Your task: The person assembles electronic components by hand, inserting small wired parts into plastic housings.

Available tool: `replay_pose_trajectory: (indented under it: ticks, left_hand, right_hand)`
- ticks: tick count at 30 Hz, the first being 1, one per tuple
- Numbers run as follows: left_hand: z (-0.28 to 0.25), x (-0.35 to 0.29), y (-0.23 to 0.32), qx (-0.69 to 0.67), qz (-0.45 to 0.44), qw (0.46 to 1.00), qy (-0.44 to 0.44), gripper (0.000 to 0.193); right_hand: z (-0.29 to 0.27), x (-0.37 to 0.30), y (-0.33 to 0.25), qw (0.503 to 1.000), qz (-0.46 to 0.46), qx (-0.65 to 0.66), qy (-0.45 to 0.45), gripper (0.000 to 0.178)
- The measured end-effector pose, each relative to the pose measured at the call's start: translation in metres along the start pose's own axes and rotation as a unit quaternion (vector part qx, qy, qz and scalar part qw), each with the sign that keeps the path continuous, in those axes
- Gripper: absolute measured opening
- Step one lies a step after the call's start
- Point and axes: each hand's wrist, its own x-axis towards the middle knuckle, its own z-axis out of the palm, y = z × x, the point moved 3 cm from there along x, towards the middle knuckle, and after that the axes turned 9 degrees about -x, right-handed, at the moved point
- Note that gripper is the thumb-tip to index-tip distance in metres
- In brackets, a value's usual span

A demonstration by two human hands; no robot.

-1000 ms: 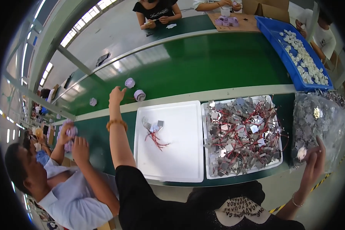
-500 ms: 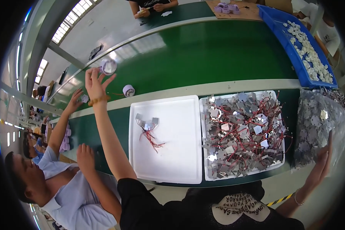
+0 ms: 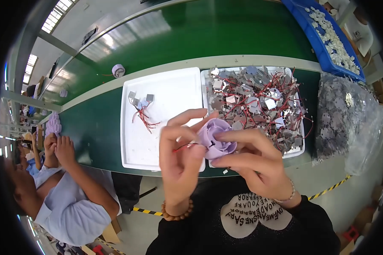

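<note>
Left hand [image 3: 181, 146]: fingers closed on the tape roll [image 3: 215, 138] and a thin red wire [image 3: 184, 147].
Right hand [image 3: 247, 157]: grips the same roll from the other side.
Roll: lilac, raised between both hands, above the white tray [image 3: 157, 123].
Right tray [image 3: 300, 146]: heaped with red-wired parts [image 3: 259, 97].

Head-worn, looking steeply down from above the chest onto a green bench [image 3: 225, 34] that runs across the upper half. Fisheye, so straight bench edges bow toward a dark round rim. Very near to both hands: left hand [image 3: 181, 155] and right hand [image 3: 253, 159] raised close under the lens at centre, forearms entering from the lower edge. White tray [image 3: 157, 148] and parts tray [image 3: 295, 151] just beyond them, blue bin [image 3: 315, 38] far upper right, plastic bag [image 3: 349, 123] at right. Co-worker [image 3: 72, 204] squeezed into the lower left edge. Only one view, nothing shared with another.
</note>
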Motion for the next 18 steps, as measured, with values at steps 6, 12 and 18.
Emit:
replay_pose_trajectory:
  ticks: [6, 12, 18]
  left_hand:
    - [0.009, -0.027, -0.028, -0.141, -0.051, 0.974, 0.171, 0.049]
    - [0.011, -0.028, -0.033, -0.139, -0.063, 0.976, 0.152, 0.024]
    - [0.014, -0.029, -0.033, -0.021, -0.038, 0.986, 0.161, 0.032]
  right_hand:
    - [0.005, -0.016, 0.003, 0.999, 0.027, -0.006, 0.028, 0.018]
    - [-0.011, -0.018, 0.005, 0.994, 0.095, -0.032, 0.032, 0.024]
    - [-0.002, -0.022, 0.010, 0.985, 0.071, -0.056, 0.148, 0.015]
